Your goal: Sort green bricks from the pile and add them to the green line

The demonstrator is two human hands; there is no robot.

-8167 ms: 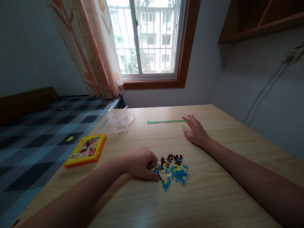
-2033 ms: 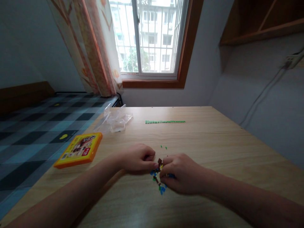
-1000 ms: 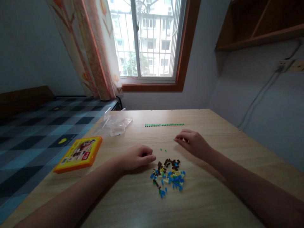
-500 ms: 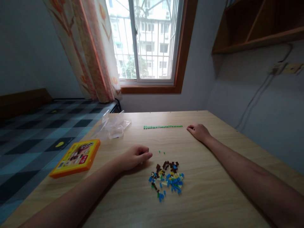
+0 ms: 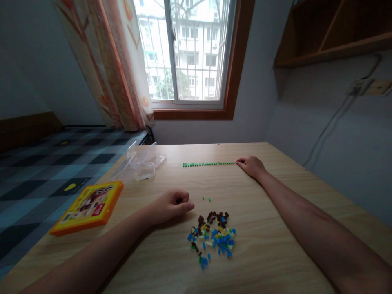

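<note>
At the right end of a long row of small green building bricks (image 5: 208,164), my right hand (image 5: 251,166) rests with thumb and fingertips pinched together. Whatever sits in that pinch is too small to make out, though it touches the row's end. My left hand (image 5: 173,205) lies on the table with its fingers curled in and the thumb along them; the inside of the grip is hidden. Two loose green bricks (image 5: 206,199) lie just right of it. Nearer to me spreads a loose pile of blue, brown, yellow and cream bricks (image 5: 223,241).
On the left of the wooden table (image 5: 269,253) lies a yellow and orange box (image 5: 88,206). Clear plastic packaging (image 5: 142,163) is behind it. A bed with a checked cover (image 5: 39,163) adjoins the left edge; a window (image 5: 196,61) is beyond.
My right hand has moved slightly left, up to the end of the green row. The left hand stays in about the same place, and the camera view has shifted a little.
</note>
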